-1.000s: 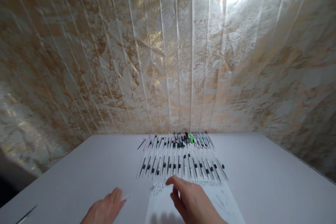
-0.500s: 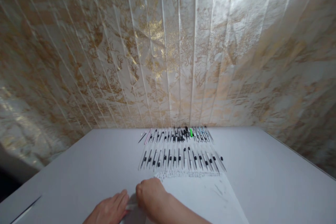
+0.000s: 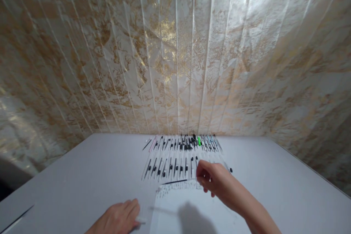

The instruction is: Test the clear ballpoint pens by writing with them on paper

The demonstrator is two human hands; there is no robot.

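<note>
My right hand (image 3: pixel 212 178) is raised over the near row of pens (image 3: pixel 170 167), fingers curled around the end of a thin black pen refill (image 3: pixel 174 182) that points left across the top of the paper sheet (image 3: pixel 189 212). My left hand (image 3: pixel 117 218) rests flat on the table (image 3: pixel 82 175) at the bottom, with a small white pen part (image 3: pixel 141 221) at its fingertips. A second row of pens (image 3: pixel 183 142), one of them green, lies farther back by the wall.
A crinkled gold-and-white curtain (image 3: pixel 175 51) hangs behind the table and along its right side. A thin dark stick (image 3: pixel 16 220) lies at the near left table edge. The paper carries small scribbles near its top edge.
My right hand has left my left hand and moved forward and right, now holding the black refill over the paper's top edge. My left hand stayed in place.
</note>
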